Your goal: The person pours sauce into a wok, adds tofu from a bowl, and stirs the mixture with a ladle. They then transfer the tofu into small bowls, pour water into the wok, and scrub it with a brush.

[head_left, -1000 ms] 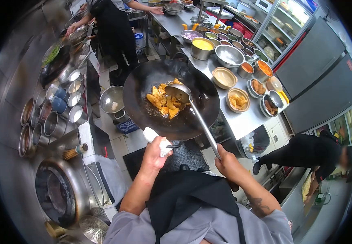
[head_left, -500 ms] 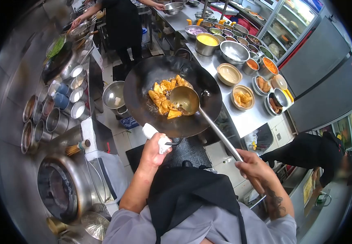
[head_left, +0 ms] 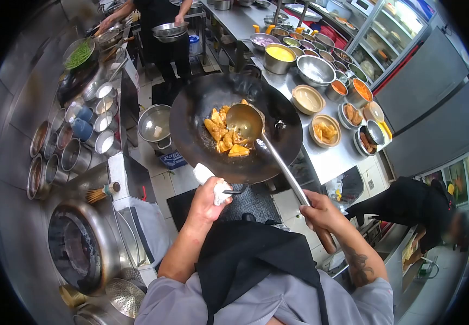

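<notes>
My left hand (head_left: 211,200) is closed around a folded white cloth (head_left: 204,172) and the handle of a large dark wok (head_left: 188,130). Glossy brown chunks of food (head_left: 222,135) lie in sauce in the middle of the wok. My right hand (head_left: 321,211) grips the long handle of a metal ladle (head_left: 243,122). The ladle's bowl is inside the wok, over the right side of the chunks and hiding some of them. I hold the wok in the air, above the floor between the stove and the counter.
At left stand a burner ring (head_left: 77,244), a bamboo brush (head_left: 104,192) and metal pots (head_left: 76,154). A strainer pot (head_left: 154,127) is left of the wok. The steel counter (head_left: 321,162) at right bears clay bowls (head_left: 307,99). One co-worker (head_left: 161,32) stands ahead; another (head_left: 408,203) bends at right.
The ladle's bowl has shifted slightly away from me, and my right hand has moved left. The wok is a little further right. The co-worker ahead now holds metal bowls away from the counter.
</notes>
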The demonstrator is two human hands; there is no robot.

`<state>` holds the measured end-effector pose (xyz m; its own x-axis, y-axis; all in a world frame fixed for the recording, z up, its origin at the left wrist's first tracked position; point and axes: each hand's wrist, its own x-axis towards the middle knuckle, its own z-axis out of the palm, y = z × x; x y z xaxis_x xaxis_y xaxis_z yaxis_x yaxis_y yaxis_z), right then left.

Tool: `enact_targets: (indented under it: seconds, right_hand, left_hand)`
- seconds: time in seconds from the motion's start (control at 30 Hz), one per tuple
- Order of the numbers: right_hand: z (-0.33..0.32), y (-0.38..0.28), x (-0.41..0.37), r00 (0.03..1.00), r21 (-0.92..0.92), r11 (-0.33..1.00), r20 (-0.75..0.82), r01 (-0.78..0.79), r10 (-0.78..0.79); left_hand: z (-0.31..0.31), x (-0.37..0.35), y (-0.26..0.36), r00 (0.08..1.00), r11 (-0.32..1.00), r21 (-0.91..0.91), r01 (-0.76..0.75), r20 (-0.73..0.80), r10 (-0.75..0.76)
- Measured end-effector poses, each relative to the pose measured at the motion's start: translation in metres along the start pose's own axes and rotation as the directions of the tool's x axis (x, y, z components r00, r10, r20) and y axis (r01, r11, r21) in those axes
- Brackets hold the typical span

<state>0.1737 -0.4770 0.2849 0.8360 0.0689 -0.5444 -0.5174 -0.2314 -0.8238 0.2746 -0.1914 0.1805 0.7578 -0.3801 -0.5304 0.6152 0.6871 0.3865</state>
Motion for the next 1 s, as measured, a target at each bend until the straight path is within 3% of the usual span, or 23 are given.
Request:
enact_targets:
  seconds: [0.13,0.37,0.53,0.63,0.8,0.93,1.0]
  right_hand:
    - [-0.016,-0.006,-0.017,0.97,0.329,0.913,0.119,-0.239,0.211]
    - [-0.043,-0.033,-0.055,0.972,0.061,0.974,0.104,-0.219,0.212]
    - [-0.035,-0.042,-0.066,0.935,0.361,0.865,0.197,-0.348,0.294]
    - [-0.028,-0.03,-0.055,0.902,0.563,0.712,0.343,-0.42,0.26]
    - [-0.012,-0.005,-0.049,0.907,0.735,0.549,0.404,-0.399,0.118]
    - [-0.006,0.009,-0.057,0.929,0.86,0.378,0.371,-0.343,-0.001]
    - [-0.01,0.01,-0.062,0.943,0.886,0.357,0.331,-0.296,-0.039]
  left_hand:
    - [-0.005,0.003,-0.001,1.0,1.0,-0.02,0.012,-0.013,-0.012]
    - [-0.011,0.005,0.002,1.0,1.0,-0.029,0.009,0.0,-0.009]
    - [-0.008,0.004,-0.001,1.0,1.0,-0.011,0.012,-0.007,-0.012]
    - [-0.008,0.004,-0.002,0.999,1.0,-0.004,0.007,-0.036,-0.007]
    - [-0.008,0.005,-0.002,1.0,1.0,0.004,0.0,-0.014,0.0]
    - [-0.006,0.006,-0.002,1.0,0.999,0.037,0.001,0.012,-0.002]
    - [-0.005,0.008,-0.001,1.0,0.999,0.052,0.004,0.013,-0.004]
